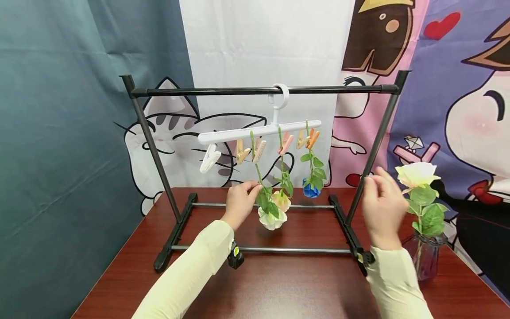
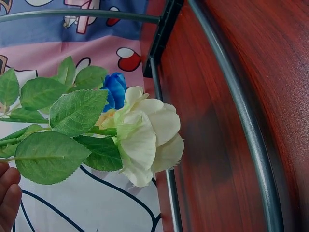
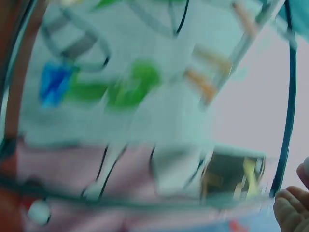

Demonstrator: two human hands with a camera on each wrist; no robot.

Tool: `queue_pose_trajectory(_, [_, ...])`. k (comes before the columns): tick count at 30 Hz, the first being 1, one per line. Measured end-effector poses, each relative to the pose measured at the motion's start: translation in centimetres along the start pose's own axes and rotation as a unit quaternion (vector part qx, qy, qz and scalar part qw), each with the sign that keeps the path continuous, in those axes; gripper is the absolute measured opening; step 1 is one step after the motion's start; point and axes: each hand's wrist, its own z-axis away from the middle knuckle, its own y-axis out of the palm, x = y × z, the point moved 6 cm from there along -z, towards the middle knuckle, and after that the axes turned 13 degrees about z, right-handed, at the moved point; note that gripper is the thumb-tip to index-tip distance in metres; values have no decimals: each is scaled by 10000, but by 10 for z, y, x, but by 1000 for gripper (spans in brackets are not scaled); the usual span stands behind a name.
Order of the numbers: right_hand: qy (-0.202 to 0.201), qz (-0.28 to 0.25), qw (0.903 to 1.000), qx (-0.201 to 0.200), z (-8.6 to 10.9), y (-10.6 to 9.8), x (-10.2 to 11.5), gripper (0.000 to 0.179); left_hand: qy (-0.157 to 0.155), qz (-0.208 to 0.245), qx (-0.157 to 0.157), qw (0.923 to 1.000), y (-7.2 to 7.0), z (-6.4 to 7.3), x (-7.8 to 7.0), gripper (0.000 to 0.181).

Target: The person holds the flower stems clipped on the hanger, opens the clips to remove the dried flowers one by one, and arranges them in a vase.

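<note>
A purple-tinted glass vase [image 1: 427, 262] is standing on the glossy red-brown wooden surface [image 1: 295, 290], just right of the black metal rack [image 1: 207, 92], and is holding one upright, pale cream artificial rose [image 1: 417, 173] with green leaves.

A white plastic hanger [image 1: 239, 134] is hanging aslant from the rack's top bar, carrying a white clothespin [image 1: 210, 158], two tan clothespins [image 1: 241, 153], a pale peach clothespin [image 1: 259, 150], a pink clothespin [image 1: 285, 144] and an orange clothespin [image 1: 313, 139]. Below the rack's top bar, a pale yellow artificial flower [image 1: 281, 200] and a blue artificial flower [image 1: 311, 190] are hanging head-down, the blue one nearer the rack's right post. Cartoon-printed fabric [image 1: 263, 44] is hanging behind the rack.

A white artificial rose [image 1: 272, 219] with green leaves is hanging head-down within the rack's frame, its bloom staying clear of the surface. Just above that bloom, the left hand [image 1: 241, 201] is pinching the stem between thumb and fingers. The right hand [image 1: 383, 210] is blurring beside the rack's right post, its fingers bending; whether it is gripping anything cannot be told.
</note>
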Motion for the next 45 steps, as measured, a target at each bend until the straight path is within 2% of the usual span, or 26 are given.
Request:
queue_pose_trajectory(4, [-537,-515,9939,815,-2,39,45,11,-15,-23,-26,10000,-2,0,0,17])
queue_pose_trajectory(8, [-648,-1098,9751,1812,0,77,82,12,77,-83,-3,9999,-2,1,0,16])
queue_pose_trajectory(10, [-545,-1358,9609,2350,1,94,96,14,98,-99,20,9999,-1,1,0,16])
queue_pose_trajectory(14, [-258,-1872,9258,3273,4,119,116,21,90,-160,74,9998,0,2,-1,18])
queue_pose_trajectory(20, [76,-2363,8759,4205,7,142,132,34,149,-217,152,9995,0,2,-4,19])
queue_pose_trajectory(23, [226,-2680,8480,4567,10,151,137,39,195,-175,154,9995,1,2,-6,18])
queue_pose_trajectory(26, [553,-3288,8080,4857,16,158,143,40,271,-168,173,9993,2,3,-7,19])
queue_pose_trajectory(30, [1150,-4248,7433,5038,23,165,149,32,220,-115,210,9995,3,5,-6,19])
queue_pose_trajectory(32, [1388,-4553,7189,5065,25,167,149,26,205,-94,209,9995,4,5,-6,19])
queue_pose_trajectory(33, [1492,-4660,7098,5067,26,169,149,23,219,-99,201,9995,4,5,-6,19])
queue_pose_trajectory(35, [1622,-4773,7004,5053,27,170,148,18,285,-121,188,9993,4,5,-7,18])
queue_pose_trajectory(37, [1712,-4841,6954,5028,27,171,147,15,382,-159,168,9990,3,5,-9,18])
queue_pose_trajectory(45, [1829,-4821,6931,5038,27,175,147,13,370,-134,172,9991,4,5,-9,20])
